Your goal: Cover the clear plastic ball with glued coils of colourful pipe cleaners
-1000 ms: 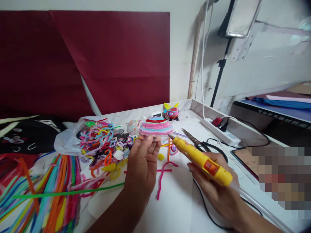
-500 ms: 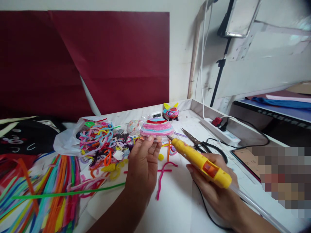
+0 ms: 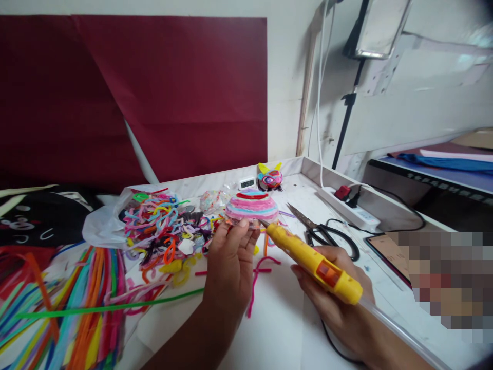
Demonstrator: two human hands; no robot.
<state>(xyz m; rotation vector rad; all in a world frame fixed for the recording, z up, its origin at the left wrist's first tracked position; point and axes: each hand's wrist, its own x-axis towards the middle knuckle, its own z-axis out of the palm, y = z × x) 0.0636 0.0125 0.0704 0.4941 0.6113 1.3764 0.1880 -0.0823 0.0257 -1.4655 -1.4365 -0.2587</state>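
My left hand (image 3: 231, 262) is raised over the white table (image 3: 277, 329), fingers closed on the rim of a small dome (image 3: 252, 206) wrapped in pink, blue and red pipe cleaner. My right hand (image 3: 339, 303) grips a yellow glue gun (image 3: 314, 263) with a clear glue stick out its back. The gun's metal tip touches the lower right edge of the dome, beside my left fingertips.
Loose pipe cleaner scraps (image 3: 162, 231) lie on a plastic bag at left, long coloured stems (image 3: 77, 308) nearer. Scissors (image 3: 319, 231), a power strip (image 3: 350, 208), a small horned figure (image 3: 270, 178) and a tiny clock (image 3: 246, 183) sit behind. A pink bent piece (image 3: 260, 277) lies under my hands.
The glue gun moved left and its tip came against the dome's lower edge. The dome tilted slightly in my left hand.
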